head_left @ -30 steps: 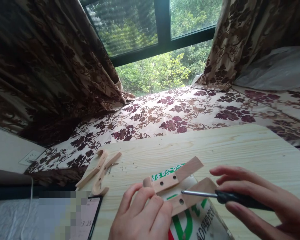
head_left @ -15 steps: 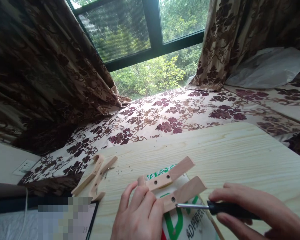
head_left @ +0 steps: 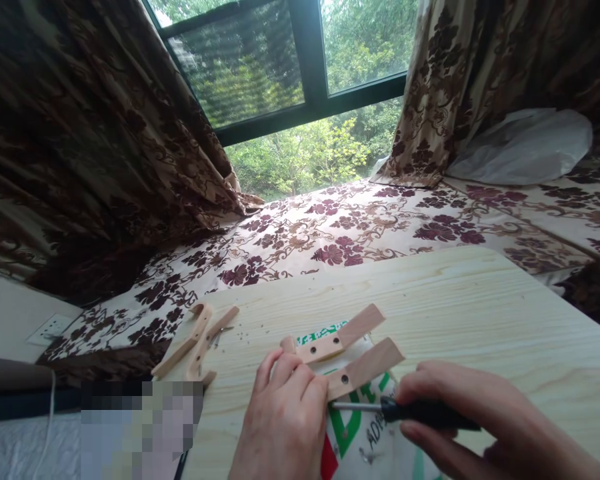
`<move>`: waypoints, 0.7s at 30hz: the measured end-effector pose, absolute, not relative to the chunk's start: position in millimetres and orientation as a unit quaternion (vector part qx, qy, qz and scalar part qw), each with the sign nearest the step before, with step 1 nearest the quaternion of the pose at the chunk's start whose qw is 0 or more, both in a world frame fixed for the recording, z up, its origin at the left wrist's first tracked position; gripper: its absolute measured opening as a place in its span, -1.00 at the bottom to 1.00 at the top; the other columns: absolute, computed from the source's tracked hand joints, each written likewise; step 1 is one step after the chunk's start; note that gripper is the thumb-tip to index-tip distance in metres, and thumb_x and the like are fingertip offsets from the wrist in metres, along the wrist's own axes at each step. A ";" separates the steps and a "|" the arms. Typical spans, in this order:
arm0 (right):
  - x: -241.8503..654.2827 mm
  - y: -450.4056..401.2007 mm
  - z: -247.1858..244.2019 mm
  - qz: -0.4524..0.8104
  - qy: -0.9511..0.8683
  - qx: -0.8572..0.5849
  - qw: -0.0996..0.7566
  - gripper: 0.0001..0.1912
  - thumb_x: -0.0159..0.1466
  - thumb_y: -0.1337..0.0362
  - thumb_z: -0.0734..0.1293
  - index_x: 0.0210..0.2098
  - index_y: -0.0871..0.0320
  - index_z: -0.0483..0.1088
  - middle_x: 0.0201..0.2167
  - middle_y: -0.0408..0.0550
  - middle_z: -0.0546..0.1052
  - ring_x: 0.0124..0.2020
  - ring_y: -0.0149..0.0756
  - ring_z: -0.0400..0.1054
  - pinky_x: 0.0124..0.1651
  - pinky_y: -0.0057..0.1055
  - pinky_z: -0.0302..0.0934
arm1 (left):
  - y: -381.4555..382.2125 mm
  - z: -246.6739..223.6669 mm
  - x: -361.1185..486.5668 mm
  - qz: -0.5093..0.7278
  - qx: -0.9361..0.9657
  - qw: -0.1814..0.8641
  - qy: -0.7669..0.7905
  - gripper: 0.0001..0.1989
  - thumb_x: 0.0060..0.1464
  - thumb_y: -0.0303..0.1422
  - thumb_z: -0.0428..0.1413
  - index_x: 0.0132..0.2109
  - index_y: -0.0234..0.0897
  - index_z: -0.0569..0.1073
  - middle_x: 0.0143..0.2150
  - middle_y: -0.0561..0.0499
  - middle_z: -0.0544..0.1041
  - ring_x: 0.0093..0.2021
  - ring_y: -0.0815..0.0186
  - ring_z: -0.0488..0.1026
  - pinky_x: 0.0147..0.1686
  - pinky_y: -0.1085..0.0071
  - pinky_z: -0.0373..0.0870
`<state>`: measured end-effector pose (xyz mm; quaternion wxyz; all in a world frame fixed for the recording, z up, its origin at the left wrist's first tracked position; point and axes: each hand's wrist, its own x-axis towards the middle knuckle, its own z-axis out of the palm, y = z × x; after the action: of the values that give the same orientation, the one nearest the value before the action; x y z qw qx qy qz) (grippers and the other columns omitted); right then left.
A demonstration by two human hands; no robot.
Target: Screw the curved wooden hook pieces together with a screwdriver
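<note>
My right hand [head_left: 473, 403] grips the black handle of a screwdriver [head_left: 430, 412]. Its metal shaft points left, and the tip is close to my left fingers, just below the near wooden hook [head_left: 373, 367]. My left hand [head_left: 287, 413] lies over the left end of that hook with fingers bent, pressing it down; its far end is hidden under them. One dark hole shows in the near hook. A second wooden hook [head_left: 357, 330] with two dark holes lies beyond, by my fingertips. Beneath both is a white sheet [head_left: 347, 433] with green and black print.
Two more curved wooden hooks [head_left: 207, 340] lie at the table's left edge, with small metal screws [head_left: 223, 331] and crumbs beside them. A pale wooden table [head_left: 455, 300] holds everything. Behind it are a floral-covered ledge [head_left: 340, 250], curtains and a window; a white plastic bag [head_left: 525, 147] lies right.
My right hand has moved left with the screwdriver, its tip shifting from near the hook's hole toward my left fingers. The left hand stays on the hook. The view has shifted slightly.
</note>
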<state>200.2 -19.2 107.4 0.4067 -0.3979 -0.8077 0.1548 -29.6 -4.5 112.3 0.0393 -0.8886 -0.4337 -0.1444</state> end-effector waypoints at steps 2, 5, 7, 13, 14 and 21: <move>196.1 -17.5 108.8 0.185 -0.810 -0.385 0.402 -0.95 0.24 0.34 0.28 -0.29 0.07 0.34 -0.42 -0.18 0.54 -0.46 -0.43 0.44 -0.43 -0.61 0.33 | -4.9 113.0 -28.3 -0.146 -0.886 0.034 -0.439 -0.82 0.06 -0.59 -0.04 -0.38 -0.23 0.35 -0.39 0.06 0.38 -0.21 0.28 0.32 0.07 0.12 0.24; 192.4 -16.4 108.3 0.217 -0.806 -0.396 0.382 -0.93 0.22 0.36 0.30 -0.29 0.09 0.34 -0.47 -0.22 0.50 -0.50 -0.47 0.38 -0.44 -0.59 0.30 | -5.7 113.1 -27.3 -0.144 -0.882 0.031 -0.447 -0.81 0.08 -0.59 -0.05 -0.39 -0.24 0.35 -0.39 0.06 0.38 -0.20 0.28 0.32 0.08 0.10 0.23; 191.3 -16.3 107.0 0.231 -0.804 -0.402 0.372 -0.94 0.24 0.36 0.29 -0.28 0.09 0.33 -0.47 -0.22 0.47 -0.49 -0.49 0.36 -0.44 -0.59 0.27 | -6.4 112.7 -27.2 -0.142 -0.882 0.027 -0.449 -0.81 0.07 -0.60 -0.05 -0.39 -0.24 0.35 -0.39 0.05 0.38 -0.20 0.27 0.32 0.08 0.08 0.23; 188.8 -15.8 103.3 0.234 -0.804 -0.402 0.369 -0.91 0.25 0.36 0.28 -0.24 0.08 0.31 -0.45 -0.24 0.46 -0.46 -0.49 0.35 -0.41 -0.57 0.22 | -6.1 111.3 -26.9 -0.151 -0.884 0.024 -0.441 -0.82 0.06 -0.60 -0.02 -0.36 -0.25 0.37 -0.38 0.04 0.39 -0.20 0.25 0.32 0.04 0.06 0.28; 188.3 -15.9 103.1 0.233 -0.805 -0.401 0.370 -0.90 0.25 0.37 0.28 -0.24 0.08 0.31 -0.45 -0.24 0.46 -0.46 -0.49 0.35 -0.41 -0.56 0.22 | -5.8 111.2 -26.6 -0.152 -0.885 0.021 -0.440 -0.82 0.06 -0.60 -0.02 -0.35 -0.25 0.37 -0.38 0.04 0.39 -0.20 0.25 0.32 0.04 0.06 0.28; 185.1 -18.1 107.3 0.209 -0.818 -0.388 0.369 -0.89 0.25 0.39 0.28 -0.23 0.09 0.31 -0.43 -0.23 0.46 -0.45 -0.48 0.34 -0.41 -0.56 0.20 | -7.5 117.9 -27.9 -0.187 -0.882 0.042 -0.430 -0.83 0.11 -0.55 -0.01 -0.23 -0.23 0.42 -0.28 0.04 0.45 -0.17 0.26 0.36 0.02 0.11 0.29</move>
<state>185.1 -18.1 107.3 0.3690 -0.3882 -0.8183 0.2085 -27.9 -7.5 117.9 0.0416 -0.8821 -0.4304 -0.1869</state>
